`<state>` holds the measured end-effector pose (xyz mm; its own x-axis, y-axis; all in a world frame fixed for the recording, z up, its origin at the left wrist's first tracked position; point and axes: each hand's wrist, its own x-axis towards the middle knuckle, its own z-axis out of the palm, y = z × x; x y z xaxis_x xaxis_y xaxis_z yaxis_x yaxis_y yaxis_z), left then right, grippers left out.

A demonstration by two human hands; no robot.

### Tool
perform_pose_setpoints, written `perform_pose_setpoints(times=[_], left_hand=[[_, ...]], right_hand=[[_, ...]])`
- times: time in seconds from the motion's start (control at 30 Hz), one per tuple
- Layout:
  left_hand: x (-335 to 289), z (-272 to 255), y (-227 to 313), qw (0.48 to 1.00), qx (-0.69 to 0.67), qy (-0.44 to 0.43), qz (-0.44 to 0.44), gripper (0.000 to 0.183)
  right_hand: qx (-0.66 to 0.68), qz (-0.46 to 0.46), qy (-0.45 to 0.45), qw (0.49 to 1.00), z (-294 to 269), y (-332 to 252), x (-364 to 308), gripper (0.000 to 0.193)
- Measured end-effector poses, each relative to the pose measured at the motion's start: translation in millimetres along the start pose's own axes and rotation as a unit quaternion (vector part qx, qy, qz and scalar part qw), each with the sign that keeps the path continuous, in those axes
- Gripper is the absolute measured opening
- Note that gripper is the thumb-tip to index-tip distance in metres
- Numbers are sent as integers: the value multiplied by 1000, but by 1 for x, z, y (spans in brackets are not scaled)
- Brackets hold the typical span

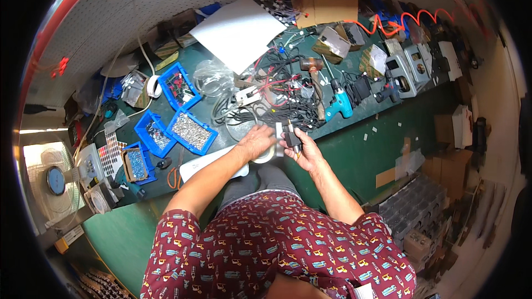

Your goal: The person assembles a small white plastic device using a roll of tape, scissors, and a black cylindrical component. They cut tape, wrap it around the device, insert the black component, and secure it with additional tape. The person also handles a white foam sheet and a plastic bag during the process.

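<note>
My right hand (308,154) grips a small black block-shaped part (290,139), held upright over the bench's front edge, with thin brass-coloured pieces sticking out of its ends. Close beside it, my left hand (257,140) has its fingers curled inward. Whatever they may hold is hidden. A pale ring (271,156), like a roll of tape, shows just below the left hand. Between the two hands stands a narrow white strip (279,130); whether the left fingertips touch it I cannot tell. Under my left forearm lies a white flat panel (194,167).
Blue bins of small metal parts (191,131) stand to the left, near orange-handled scissors (174,178). Black cables (260,115) heap beyond my hands. A hammer (317,80) and a teal power drill (338,102) lie to the right. A white foam sheet (238,30) lies at the back.
</note>
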<state>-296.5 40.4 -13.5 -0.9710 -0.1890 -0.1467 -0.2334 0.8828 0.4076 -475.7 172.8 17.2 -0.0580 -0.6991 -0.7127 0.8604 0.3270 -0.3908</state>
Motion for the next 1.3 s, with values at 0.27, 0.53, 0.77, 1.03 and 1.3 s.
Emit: perform_pose_setpoints(times=[0.27,0.53,0.77,1.03,1.3], left_hand=[[36,33,8,986,71,-24,150,26],[57,44,14,960,178,-84,197,18],[43,-53,35,980,-149,50,-125,17],[6,-91,53,720,-622,229,-205,19],[-35,-99,47,663,-656,281,-227,27]], right_hand=[[129,-27,-63,989,-27,-15,-29,52],[185,-52,-57,980,-33,-31,-38,51],[151,-108,-93,978,-13,-47,-45,46],[-40,-197,-145,969,53,-54,-44,62],[-252,-278,-217,901,108,-53,-42,63]])
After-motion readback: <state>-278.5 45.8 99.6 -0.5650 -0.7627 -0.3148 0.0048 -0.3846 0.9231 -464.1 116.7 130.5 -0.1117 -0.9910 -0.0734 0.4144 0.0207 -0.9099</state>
